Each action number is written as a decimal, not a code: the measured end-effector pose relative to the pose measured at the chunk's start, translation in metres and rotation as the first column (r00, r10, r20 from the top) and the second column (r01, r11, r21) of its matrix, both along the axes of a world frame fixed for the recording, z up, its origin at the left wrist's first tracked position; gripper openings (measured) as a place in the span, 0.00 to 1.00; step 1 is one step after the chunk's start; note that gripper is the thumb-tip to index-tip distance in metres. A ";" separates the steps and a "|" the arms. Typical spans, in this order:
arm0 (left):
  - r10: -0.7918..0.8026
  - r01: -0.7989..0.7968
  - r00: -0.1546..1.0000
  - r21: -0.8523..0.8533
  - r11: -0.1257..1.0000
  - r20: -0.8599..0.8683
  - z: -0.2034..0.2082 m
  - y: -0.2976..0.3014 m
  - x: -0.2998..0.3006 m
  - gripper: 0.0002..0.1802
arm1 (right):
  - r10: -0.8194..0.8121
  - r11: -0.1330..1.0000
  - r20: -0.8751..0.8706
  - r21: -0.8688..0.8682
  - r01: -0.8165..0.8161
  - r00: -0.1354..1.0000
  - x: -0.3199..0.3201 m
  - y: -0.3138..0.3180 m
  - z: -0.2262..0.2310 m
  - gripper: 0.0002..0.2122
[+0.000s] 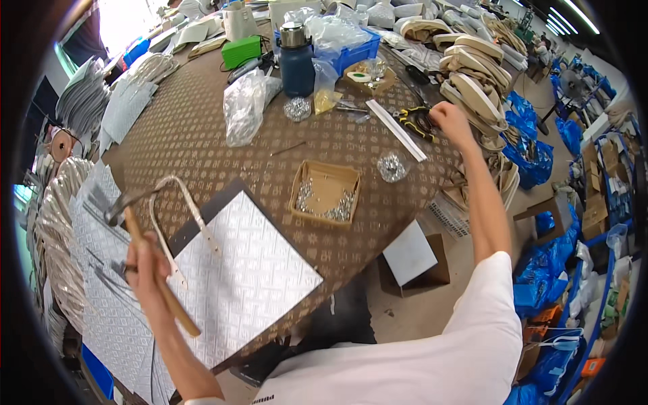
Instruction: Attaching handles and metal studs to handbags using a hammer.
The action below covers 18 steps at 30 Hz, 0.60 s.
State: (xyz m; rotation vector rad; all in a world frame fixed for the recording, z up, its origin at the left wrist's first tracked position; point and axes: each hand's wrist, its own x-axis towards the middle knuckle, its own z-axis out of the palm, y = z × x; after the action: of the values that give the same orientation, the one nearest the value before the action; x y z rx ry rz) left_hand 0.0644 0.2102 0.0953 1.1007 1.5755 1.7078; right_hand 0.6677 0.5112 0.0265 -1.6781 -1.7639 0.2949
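My left hand (pixel 145 263) grips a hammer by its wooden handle (pixel 177 307), its dark metal head (pixel 121 206) pointing up and away. Below it lies a silver-white panel with a woven pattern (pixel 243 270), on a dark board. A pale looped bag strap (pixel 194 206) rests across the panel's far left part. Farther off on the right, my right hand (pixel 453 123) has its fingers curled beside pliers with yellow and black handles (pixel 417 123); what is between the fingertips is hidden. An open cardboard box (pixel 326 192) holds small shiny metal pieces.
A dark blue flask (pixel 295 64), a clear plastic bag (pixel 244 108) and a blue basket (pixel 358 50) stand at the back. A white strip (pixel 397 130) lies left of the pliers. Stacked patterned sheets (pixel 111 283) fill the left; beige strap bundles (pixel 472 74) line the right.
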 end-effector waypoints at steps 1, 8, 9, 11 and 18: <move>-0.023 0.021 0.999 0.041 0.999 0.044 -0.001 -0.001 -0.007 0.16 | 0.013 1.000 -0.007 -0.004 -0.013 1.000 0.016 0.026 -0.004 0.09; -0.046 0.044 0.999 0.083 0.996 0.022 0.001 0.059 0.023 0.20 | 0.343 0.935 -0.102 -0.056 -0.350 0.934 -0.087 0.087 0.000 0.08; -0.063 0.058 0.997 0.108 0.992 0.041 -0.001 0.073 0.031 0.20 | 0.420 0.902 -0.108 -0.057 -0.428 0.901 -0.108 0.080 0.003 0.08; -0.117 0.104 0.987 0.118 0.987 0.108 0.005 0.085 0.030 0.21 | 0.585 0.811 -0.083 0.102 -0.577 0.807 -0.164 0.057 0.007 0.09; -0.443 0.352 0.831 0.299 0.887 0.336 0.009 0.131 0.054 0.21 | 0.099 0.963 0.271 0.215 -0.161 0.958 -0.045 0.138 0.002 0.13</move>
State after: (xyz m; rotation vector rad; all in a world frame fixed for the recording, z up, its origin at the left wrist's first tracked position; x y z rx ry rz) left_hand 0.1183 0.3408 0.1042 1.0197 0.8418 1.7029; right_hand 0.6231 0.6496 0.0286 -1.4841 -2.0175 -0.0798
